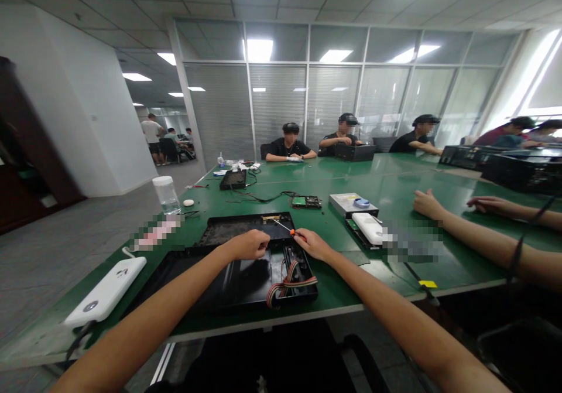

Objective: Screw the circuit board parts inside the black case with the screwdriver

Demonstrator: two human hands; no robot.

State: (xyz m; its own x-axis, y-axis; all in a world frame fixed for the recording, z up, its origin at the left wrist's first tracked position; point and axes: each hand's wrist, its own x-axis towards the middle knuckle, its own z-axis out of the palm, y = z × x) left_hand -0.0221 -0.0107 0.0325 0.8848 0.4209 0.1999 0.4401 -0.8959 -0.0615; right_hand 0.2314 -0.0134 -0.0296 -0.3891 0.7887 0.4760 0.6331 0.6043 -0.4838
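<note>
Head cam: orange-handled screwdriver (293, 232) over the far part of the black case (246, 290), fingers of the right hand (312, 245) pinched on it, left hand (250, 245) curled (can't tell if holding anything), open green tabletop (336, 232) past the right edge.

The left forearm (167, 308) and right forearm (386, 308), both bare, reach forward and slant inward, bringing the hands near each other – close, but not touching. The left hand (252, 245) is curled into a fist, its back turned up. The right hand (311, 245) points inward – fingers drawn together in a grip, wrist nearly straight.
</note>
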